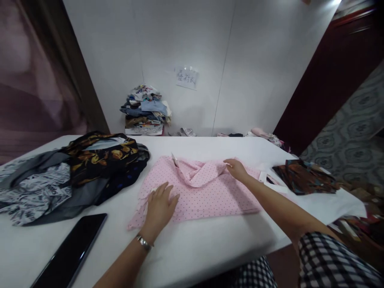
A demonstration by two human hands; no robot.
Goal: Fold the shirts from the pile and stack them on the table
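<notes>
A pink shirt with small dark dots (207, 202) lies spread on the white table in front of me, its far edge bunched into a loose drape around the collar. My left hand (160, 206) rests on the shirt's left part, fingers spread and palm down. At the far right edge of the shirt, my right hand (237, 170) has its fingers bent together on the fabric; the fingertips are partly hidden. A small pale tag-like piece (175, 160) sticks up from the collar area.
Crumpled dark and patterned clothes (102, 160) lie at left, with a black phone (70, 250) nearer me. On the right are a folded brown patterned garment (306, 176) and white cloth (330, 204). A stack of clothes (147, 112) stands by the wall, below and left of a paper sign (187, 78).
</notes>
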